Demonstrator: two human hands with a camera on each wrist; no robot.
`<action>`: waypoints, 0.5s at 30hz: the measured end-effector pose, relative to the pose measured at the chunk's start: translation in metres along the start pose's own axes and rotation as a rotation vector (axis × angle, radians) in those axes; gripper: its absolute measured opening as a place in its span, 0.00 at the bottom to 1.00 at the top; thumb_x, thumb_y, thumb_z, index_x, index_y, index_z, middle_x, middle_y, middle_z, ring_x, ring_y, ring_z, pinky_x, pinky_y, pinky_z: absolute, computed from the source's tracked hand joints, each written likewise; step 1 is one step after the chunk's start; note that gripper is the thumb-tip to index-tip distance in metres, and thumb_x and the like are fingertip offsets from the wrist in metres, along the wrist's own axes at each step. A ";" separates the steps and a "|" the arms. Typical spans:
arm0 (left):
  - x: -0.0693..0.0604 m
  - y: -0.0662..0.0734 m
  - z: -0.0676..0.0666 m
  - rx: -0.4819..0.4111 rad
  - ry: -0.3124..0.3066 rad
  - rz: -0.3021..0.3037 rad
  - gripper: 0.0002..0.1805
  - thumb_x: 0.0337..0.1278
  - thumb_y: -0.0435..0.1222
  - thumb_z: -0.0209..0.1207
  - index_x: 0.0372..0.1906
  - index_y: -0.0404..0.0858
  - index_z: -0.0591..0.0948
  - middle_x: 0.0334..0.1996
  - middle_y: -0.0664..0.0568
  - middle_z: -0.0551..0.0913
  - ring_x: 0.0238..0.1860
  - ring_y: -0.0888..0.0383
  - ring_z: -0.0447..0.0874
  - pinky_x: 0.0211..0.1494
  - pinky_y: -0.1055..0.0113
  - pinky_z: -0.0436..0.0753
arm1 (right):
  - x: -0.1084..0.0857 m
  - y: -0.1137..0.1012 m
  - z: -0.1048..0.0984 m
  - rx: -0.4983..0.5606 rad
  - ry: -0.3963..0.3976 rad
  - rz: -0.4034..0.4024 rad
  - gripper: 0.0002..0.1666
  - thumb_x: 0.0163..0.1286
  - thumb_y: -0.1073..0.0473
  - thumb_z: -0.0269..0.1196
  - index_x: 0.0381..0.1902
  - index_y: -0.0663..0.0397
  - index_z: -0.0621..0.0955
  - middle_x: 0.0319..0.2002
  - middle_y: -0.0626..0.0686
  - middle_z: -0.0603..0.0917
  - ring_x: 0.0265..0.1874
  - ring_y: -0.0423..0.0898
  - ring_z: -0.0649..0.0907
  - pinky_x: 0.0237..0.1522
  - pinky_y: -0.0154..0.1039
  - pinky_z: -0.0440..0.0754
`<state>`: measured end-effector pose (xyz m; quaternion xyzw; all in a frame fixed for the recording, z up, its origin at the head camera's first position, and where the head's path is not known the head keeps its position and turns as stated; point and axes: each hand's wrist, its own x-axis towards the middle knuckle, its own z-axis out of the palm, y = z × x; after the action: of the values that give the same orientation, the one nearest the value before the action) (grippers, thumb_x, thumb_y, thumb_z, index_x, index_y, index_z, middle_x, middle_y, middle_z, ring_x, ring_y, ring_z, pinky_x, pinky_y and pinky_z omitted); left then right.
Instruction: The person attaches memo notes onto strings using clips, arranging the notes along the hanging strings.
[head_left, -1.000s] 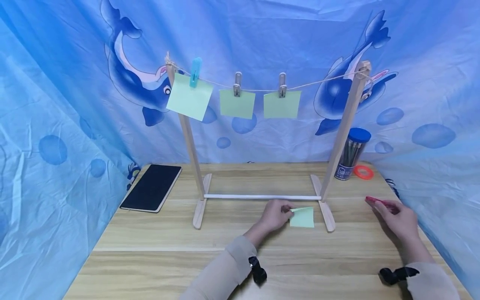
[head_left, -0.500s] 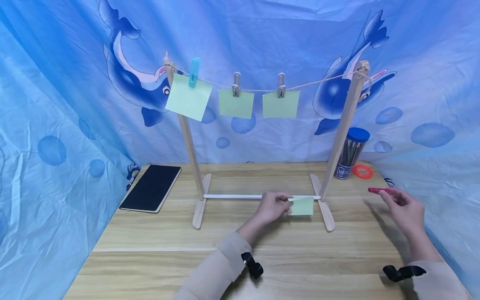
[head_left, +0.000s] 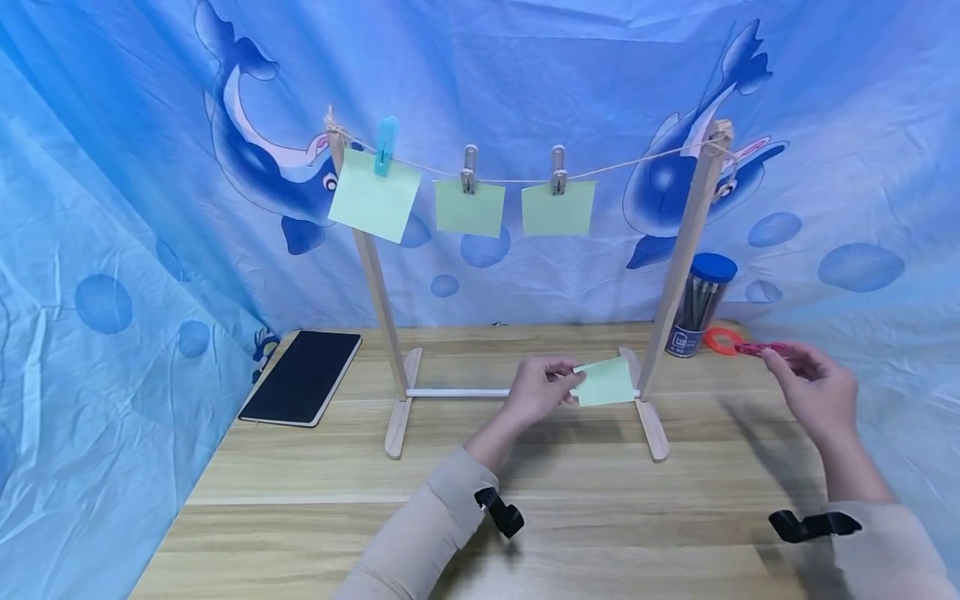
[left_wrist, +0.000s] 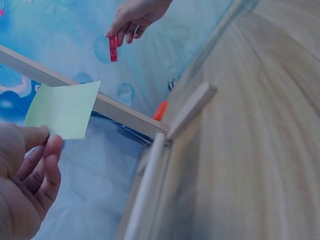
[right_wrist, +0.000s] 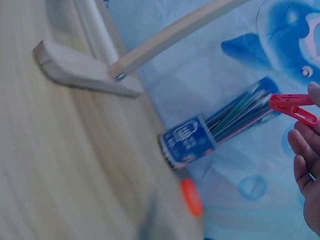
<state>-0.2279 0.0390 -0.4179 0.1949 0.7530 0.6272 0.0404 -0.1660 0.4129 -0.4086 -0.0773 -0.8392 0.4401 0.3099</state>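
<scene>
My left hand (head_left: 542, 390) pinches a pale green sticky note (head_left: 606, 382) by its left edge, holding it above the table in front of the rack's right foot. In the left wrist view the note (left_wrist: 65, 110) stands out from between thumb and fingers. Off to the right, my right hand (head_left: 817, 392) holds a red clothespin (right_wrist: 290, 106) in the air between thumb and fingers. Above, a string (head_left: 637, 160) runs between two wooden posts. From it hang three green notes, one under a blue clothespin (head_left: 386, 146) and two under metal clips (head_left: 469, 169).
The wooden rack (head_left: 678, 258) stands mid-table with a white crossbar (head_left: 457, 392). Behind its right post are a tub of pencils (head_left: 701, 304) with a blue lid and an orange ring (head_left: 722, 341). A black notebook (head_left: 302, 377) lies at the left.
My left hand has lifted the note off the table, up towards the rack. My right hand has risen too, carrying the red clothespin.
</scene>
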 end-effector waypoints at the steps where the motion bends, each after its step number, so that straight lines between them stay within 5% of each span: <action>1: 0.001 0.003 -0.001 0.012 0.002 0.009 0.10 0.63 0.31 0.66 0.47 0.32 0.88 0.29 0.50 0.89 0.18 0.62 0.82 0.22 0.68 0.81 | 0.001 -0.004 0.000 0.000 0.000 0.003 0.08 0.69 0.54 0.69 0.43 0.49 0.86 0.27 0.25 0.80 0.28 0.25 0.79 0.31 0.16 0.73; 5: 0.004 0.017 -0.006 -0.021 -0.004 0.002 0.11 0.65 0.32 0.66 0.49 0.34 0.88 0.31 0.51 0.88 0.19 0.63 0.82 0.22 0.73 0.77 | 0.007 -0.018 -0.002 0.001 -0.012 0.017 0.12 0.68 0.53 0.70 0.47 0.50 0.86 0.26 0.25 0.81 0.26 0.28 0.78 0.25 0.20 0.72; 10: 0.009 0.032 -0.011 -0.123 -0.026 -0.044 0.11 0.64 0.31 0.66 0.50 0.33 0.87 0.32 0.49 0.89 0.21 0.61 0.84 0.30 0.66 0.87 | 0.016 -0.035 -0.003 0.005 -0.021 0.010 0.14 0.68 0.52 0.70 0.48 0.50 0.86 0.27 0.27 0.81 0.26 0.32 0.76 0.21 0.24 0.70; 15: 0.015 0.048 -0.017 -0.150 -0.046 0.006 0.12 0.64 0.28 0.65 0.51 0.30 0.85 0.32 0.44 0.89 0.21 0.59 0.86 0.32 0.61 0.89 | 0.025 -0.059 -0.005 0.052 -0.040 -0.032 0.12 0.70 0.54 0.69 0.49 0.49 0.86 0.28 0.28 0.82 0.28 0.32 0.78 0.25 0.22 0.71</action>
<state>-0.2348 0.0349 -0.3658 0.2078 0.7022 0.6773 0.0701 -0.1742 0.3913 -0.3486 -0.0470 -0.8346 0.4582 0.3021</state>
